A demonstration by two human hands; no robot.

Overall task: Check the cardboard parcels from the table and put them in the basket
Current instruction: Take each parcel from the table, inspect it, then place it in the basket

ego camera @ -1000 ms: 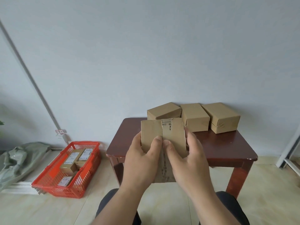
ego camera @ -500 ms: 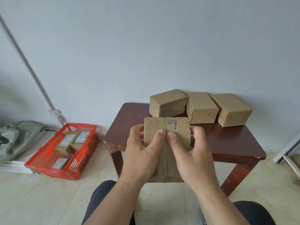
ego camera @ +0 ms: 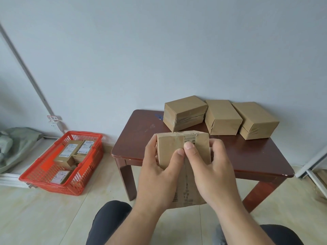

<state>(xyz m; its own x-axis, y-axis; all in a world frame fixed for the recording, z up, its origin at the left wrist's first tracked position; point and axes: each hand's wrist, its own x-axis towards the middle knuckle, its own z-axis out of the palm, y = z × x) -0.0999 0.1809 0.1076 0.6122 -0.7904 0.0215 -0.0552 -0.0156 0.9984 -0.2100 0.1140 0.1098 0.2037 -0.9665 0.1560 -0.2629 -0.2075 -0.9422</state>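
A brown cardboard parcel (ego camera: pixel 184 184) with a taped seam is held upright in front of me, over the near edge of the dark wooden table (ego camera: pixel 247 156). My left hand (ego camera: pixel 157 172) grips its left side and my right hand (ego camera: pixel 212 170) grips its right side, both thumbs meeting on the near face. Three more parcels stand in a row at the back of the table: left (ego camera: pixel 184 113), middle (ego camera: pixel 223 117), right (ego camera: pixel 254 120). The red basket (ego camera: pixel 42 183) sits on the floor to the left and holds several labelled parcels (ego camera: pixel 69 154).
A grey-green bag (ego camera: pixel 16 145) lies on the floor at the far left beside the basket. A white frame (ego camera: pixel 313 167) leans by the wall at the right. My dark-trousered knees (ego camera: pixel 109 221) are below the hands. A grey wall stands behind the table.
The view has tilted down and shifted, so table and basket sit higher and more to the right. The parcel has tipped slightly, showing its top edge. Both hands keep their grip.
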